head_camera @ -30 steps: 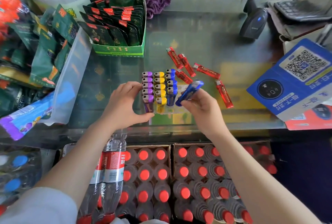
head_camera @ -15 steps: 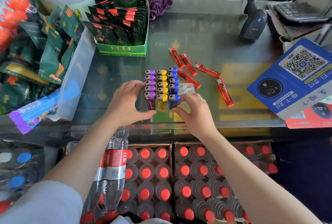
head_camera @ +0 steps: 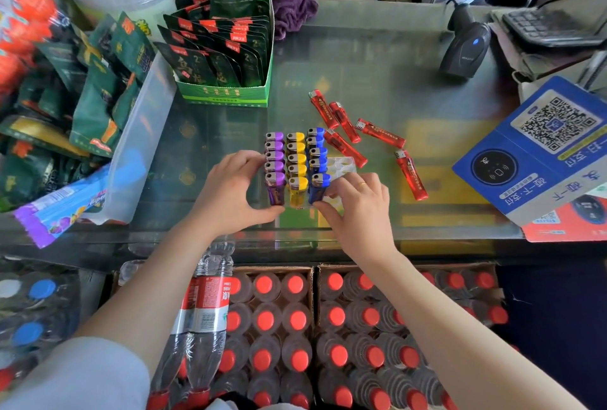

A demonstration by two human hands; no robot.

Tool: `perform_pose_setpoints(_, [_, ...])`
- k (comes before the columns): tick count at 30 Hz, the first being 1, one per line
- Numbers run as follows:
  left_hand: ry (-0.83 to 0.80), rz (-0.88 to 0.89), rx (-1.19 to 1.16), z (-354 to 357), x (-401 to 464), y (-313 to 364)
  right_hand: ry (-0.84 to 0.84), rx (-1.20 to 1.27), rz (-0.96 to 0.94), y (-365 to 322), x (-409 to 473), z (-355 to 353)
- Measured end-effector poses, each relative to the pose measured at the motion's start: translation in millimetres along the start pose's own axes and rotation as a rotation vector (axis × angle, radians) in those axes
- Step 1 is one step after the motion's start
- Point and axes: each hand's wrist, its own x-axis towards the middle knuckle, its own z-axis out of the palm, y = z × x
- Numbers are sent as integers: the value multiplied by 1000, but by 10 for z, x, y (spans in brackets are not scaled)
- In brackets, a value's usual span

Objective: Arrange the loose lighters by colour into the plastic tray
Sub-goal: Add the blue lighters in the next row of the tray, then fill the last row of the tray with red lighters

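Observation:
A clear plastic tray [head_camera: 343, 163] stands on the glass counter, holding a purple column [head_camera: 275, 155], a yellow column [head_camera: 296, 159] and a blue column [head_camera: 317, 151] of upright lighters. Its right-hand slots are bare. My left hand [head_camera: 230, 192] clasps the tray's left side, thumb at the front by the purple lighters. My right hand [head_camera: 358, 209] pinches the base of the front blue lighter [head_camera: 319, 187] seated in its slot. Several red lighters [head_camera: 381, 133] lie loose on the glass just right of and behind the tray.
A green carton of dark packets [head_camera: 226, 94] stands behind the tray; a clear bin of snack bags [head_camera: 141, 133] is at left. A barcode scanner [head_camera: 466, 51] and a blue QR sign [head_camera: 542, 146] sit at right. Crates of red-capped bottles [head_camera: 295, 317] lie below the counter edge.
My right hand carried a blue lighter down from the air and set it into the front slot of the blue column. My left hand stayed on the tray.

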Motion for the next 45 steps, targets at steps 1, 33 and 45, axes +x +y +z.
perform_pose_setpoints(1, [4,2,1,3,-3,-4,-55,-33,-20,22,45,-46])
perform_pose_setpoints(33, [3,5,-19,-5,2,-9,-260,-122,275,371,893,-273])
perform_pose_setpoints(45, [-5,3,-5,-2,4,-11,-465,-28,143,484,801,-558])
